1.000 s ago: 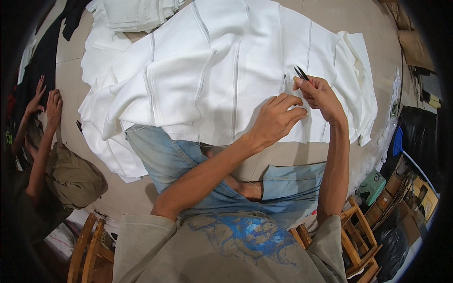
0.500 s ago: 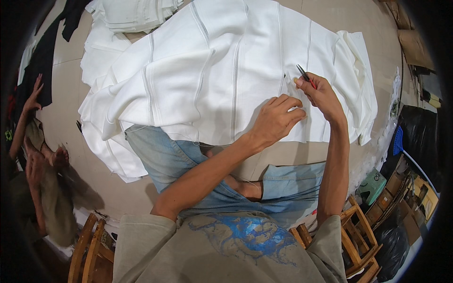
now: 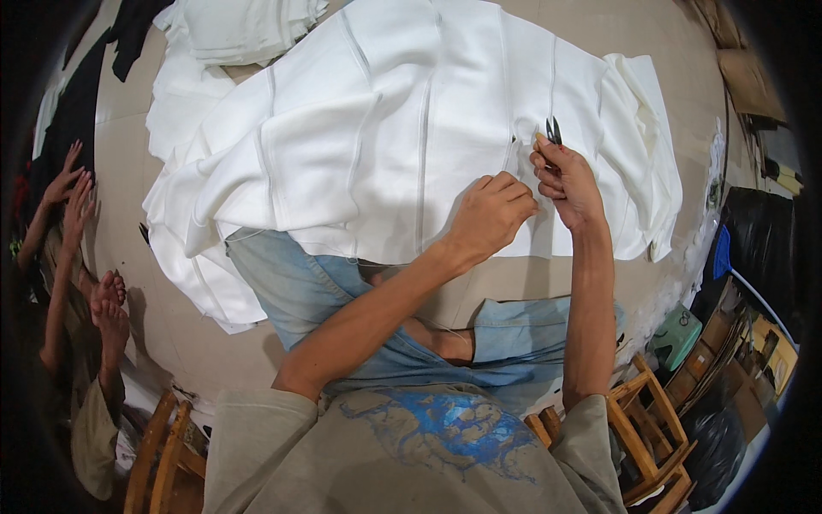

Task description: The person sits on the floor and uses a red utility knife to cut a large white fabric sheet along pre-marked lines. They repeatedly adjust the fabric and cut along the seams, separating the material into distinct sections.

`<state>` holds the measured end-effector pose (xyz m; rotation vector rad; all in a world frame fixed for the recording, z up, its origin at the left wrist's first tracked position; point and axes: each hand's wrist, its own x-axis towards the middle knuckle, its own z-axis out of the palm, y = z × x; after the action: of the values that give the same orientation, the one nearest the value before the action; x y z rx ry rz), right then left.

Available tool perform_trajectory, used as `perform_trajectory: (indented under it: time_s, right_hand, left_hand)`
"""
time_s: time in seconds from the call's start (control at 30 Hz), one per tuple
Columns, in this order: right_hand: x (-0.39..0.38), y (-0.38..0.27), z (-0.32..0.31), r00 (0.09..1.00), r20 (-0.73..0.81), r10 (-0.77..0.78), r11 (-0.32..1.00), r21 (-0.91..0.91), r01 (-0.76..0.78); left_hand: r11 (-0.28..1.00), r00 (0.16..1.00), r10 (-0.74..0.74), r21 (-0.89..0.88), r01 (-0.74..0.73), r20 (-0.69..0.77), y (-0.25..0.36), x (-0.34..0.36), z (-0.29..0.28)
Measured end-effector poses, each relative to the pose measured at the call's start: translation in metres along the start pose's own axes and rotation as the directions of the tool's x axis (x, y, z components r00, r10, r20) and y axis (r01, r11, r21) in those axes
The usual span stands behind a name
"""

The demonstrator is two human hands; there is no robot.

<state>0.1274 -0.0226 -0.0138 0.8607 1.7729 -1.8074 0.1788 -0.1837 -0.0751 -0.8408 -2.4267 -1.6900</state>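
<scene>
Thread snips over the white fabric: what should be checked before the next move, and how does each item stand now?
1. Right hand grips the thread snips: ok.
2. Left hand presses the white fabric flat beside the seam: ok.
3. Left fingers apart from the blade tips: ok.
4. Loose thread between the blades: cannot tell, too small.
5. Blades open or closed: cannot tell.
6. The other person's hands away from the fabric: ok.

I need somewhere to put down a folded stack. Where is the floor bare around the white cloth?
Bare floor shows beyond the white cloth, toward the far right. The near right is crowded by a wooden chair; both hands, left hand and right hand, work at the cloth.
</scene>
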Motion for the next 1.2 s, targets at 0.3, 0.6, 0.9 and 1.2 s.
perform_trajectory:
  time_s: [0.3,0.6,0.9,1.2]
  right_hand:
    - [-0.007,-0.005,-0.006,0.997,-0.069,0.028,0.999,-0.022,-0.030]
    - [-0.021,-0.006,-0.011,0.998,-0.068,0.012,0.989,-0.150,-0.022]
    - [-0.032,0.026,0.011,0.994,0.012,-0.112,0.962,0.252,0.105]
    - [-0.057,0.073,-0.001,0.943,0.101,-0.317,0.822,0.524,0.220]
  left_hand:
    - [0.980,0.982,0.031,0.186,-0.067,0.188,-0.009,-0.014,0.014]
    - [0.991,0.981,-0.057,0.128,0.034,0.185,-0.008,-0.008,0.006]
    - [0.974,0.995,-0.031,0.221,0.050,-0.091,-0.036,0.048,-0.036]
    - [0.807,0.993,-0.036,0.590,-0.039,0.116,-0.070,0.057,-0.024]
